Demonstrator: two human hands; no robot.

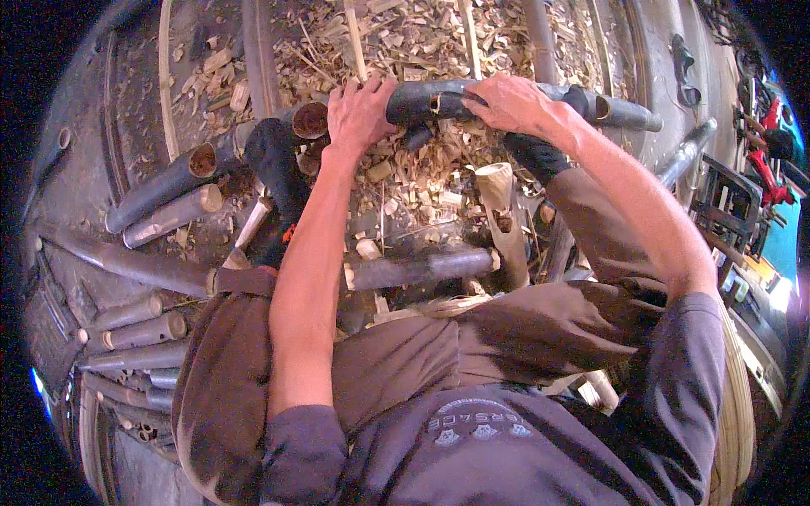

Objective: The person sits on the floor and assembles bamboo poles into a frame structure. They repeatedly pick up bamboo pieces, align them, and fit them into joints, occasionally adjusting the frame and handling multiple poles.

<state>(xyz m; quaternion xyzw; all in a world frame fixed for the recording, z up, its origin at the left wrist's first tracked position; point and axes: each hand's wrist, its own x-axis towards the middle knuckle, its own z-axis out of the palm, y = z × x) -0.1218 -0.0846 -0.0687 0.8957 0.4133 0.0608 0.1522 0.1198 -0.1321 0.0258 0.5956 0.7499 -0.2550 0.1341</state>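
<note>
Bamboo, dark culm section (439, 99), held crosswise above the chip-strewn floor (405, 194), left hand (359, 110) and right hand (506, 103) fingers wrapped around it; seemingly mid-positioning, next needing a steady two-handed hold.

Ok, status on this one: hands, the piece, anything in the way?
Left hand and right hand both gripping the dark bamboo pole. Pole lies crosswise over wood chips. Cut bamboo lengths lie around; none blocking.
</note>
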